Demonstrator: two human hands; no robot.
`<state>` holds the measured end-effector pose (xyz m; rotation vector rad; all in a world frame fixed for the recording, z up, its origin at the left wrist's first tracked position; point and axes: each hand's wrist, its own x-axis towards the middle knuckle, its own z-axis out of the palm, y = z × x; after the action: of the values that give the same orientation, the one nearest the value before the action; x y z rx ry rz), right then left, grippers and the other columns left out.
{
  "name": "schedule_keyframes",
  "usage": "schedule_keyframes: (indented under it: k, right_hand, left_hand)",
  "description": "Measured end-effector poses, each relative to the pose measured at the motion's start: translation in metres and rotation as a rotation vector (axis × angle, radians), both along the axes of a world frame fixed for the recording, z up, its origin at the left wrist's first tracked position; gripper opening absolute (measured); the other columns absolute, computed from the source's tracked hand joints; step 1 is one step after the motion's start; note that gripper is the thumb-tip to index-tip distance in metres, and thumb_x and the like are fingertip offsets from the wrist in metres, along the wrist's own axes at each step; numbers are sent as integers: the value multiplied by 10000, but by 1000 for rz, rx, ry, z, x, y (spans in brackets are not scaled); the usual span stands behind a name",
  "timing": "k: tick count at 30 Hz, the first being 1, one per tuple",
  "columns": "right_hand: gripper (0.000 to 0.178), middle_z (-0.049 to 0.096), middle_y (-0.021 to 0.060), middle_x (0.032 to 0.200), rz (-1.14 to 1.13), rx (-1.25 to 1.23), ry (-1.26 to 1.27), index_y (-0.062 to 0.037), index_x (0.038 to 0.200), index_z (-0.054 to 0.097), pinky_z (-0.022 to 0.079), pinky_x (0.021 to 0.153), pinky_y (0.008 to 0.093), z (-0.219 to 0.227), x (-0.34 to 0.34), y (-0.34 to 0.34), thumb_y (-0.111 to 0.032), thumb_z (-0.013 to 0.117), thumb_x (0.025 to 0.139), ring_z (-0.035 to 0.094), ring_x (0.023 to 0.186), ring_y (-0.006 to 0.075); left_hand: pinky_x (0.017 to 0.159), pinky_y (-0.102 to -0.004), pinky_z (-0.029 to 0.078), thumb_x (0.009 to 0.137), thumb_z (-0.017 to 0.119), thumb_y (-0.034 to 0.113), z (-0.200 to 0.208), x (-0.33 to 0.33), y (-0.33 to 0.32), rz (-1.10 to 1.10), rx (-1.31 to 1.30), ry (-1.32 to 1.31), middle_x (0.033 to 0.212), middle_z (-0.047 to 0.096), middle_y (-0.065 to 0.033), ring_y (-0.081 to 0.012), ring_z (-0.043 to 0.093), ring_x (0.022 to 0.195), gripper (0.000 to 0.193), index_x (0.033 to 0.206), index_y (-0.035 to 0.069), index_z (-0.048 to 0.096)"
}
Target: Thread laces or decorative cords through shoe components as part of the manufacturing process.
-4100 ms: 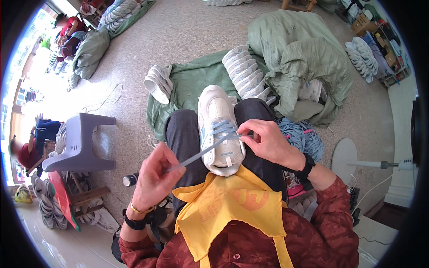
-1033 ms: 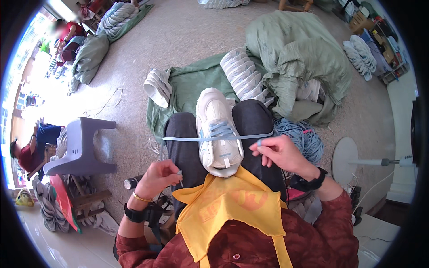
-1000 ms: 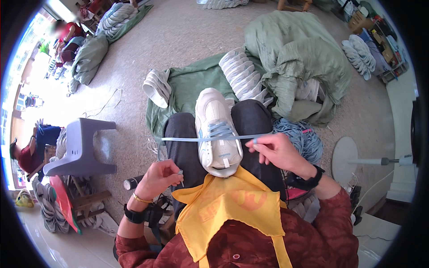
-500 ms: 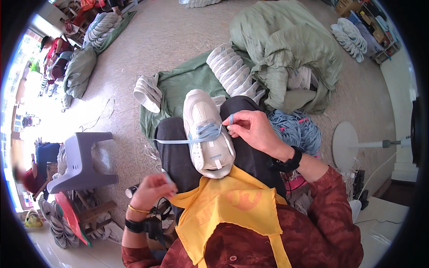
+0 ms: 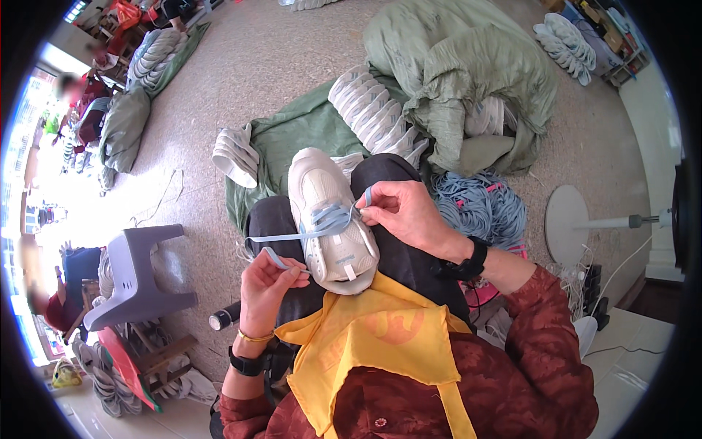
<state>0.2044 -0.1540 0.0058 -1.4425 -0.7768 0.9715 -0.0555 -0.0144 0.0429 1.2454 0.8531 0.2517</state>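
Observation:
A white sneaker (image 5: 314,178) rests across my lap, its toe pointing away and its heel toward me. Light blue shoelace (image 5: 330,219) crosses its tongue, and one length runs out left over my knee. My right hand (image 5: 398,212) pinches the lace at the shoe's right eyelets. Beside the left heel side is my left hand (image 5: 272,289), thumb and forefinger pressed together; what lies between them is too small to make out. A pale blue band shows on a finger of each hand.
A yellow cloth (image 5: 365,336) covers my lap. Stacked white shoes (image 5: 369,110) lie on a green sheet (image 5: 292,132) ahead, beside a big green sack (image 5: 468,66). Blue laces (image 5: 482,208) are heaped at right near a white stand (image 5: 567,223). A grey stool (image 5: 135,274) stands left; people sit beyond.
My left hand has risen and moved right, closer to the shoe's heel. My right hand keeps its pinch by the eyelets. The whole view has shifted slightly.

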Motion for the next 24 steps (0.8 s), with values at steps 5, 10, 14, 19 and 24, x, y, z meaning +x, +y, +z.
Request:
schedule_keyframes:
  k: [5,10,14,19,24]
  right_hand:
    - [64,733,70,849,-10,28,-55,66,976,696,593,718,246,2,-3,-1,59,657,927,719,802,86]
    - [84,737,71,848,43,-22,-167,51,978,671,614,731,261,3,-2,2,48,715,907,727,801,104]
    - [159,732,97,828,1,-44,-221,32,901,585,617,692,263,2,-3,5,51,743,889,731,776,114]
    - [202,698,85,753,-49,17,-247,37,885,577,592,631,264,2,-6,4,22,777,860,737,719,132]
    - [216,708,59,792,-17,-60,-192,18,874,544,612,682,247,3,-6,4,44,758,891,721,769,93]
  left_hand:
    - [834,-296,622,959,650,-61,-4,10,0,-6,79,-40,1019,713,-130,-168,723,906,103,1036,-29,590]
    - [860,-265,577,944,664,-65,-10,21,-2,89,163,-40,1009,718,-86,-125,693,913,99,989,-10,594]
    - [874,-252,555,930,687,-65,-15,28,-4,122,263,-73,1009,728,-71,-107,683,942,128,957,16,591]
    - [865,-253,559,927,694,-73,-22,33,-2,167,254,-120,984,737,-71,-99,685,932,159,917,22,566]
    - [831,-246,564,930,704,-60,-30,38,-3,197,277,-165,948,732,-58,-83,684,897,185,891,24,544]
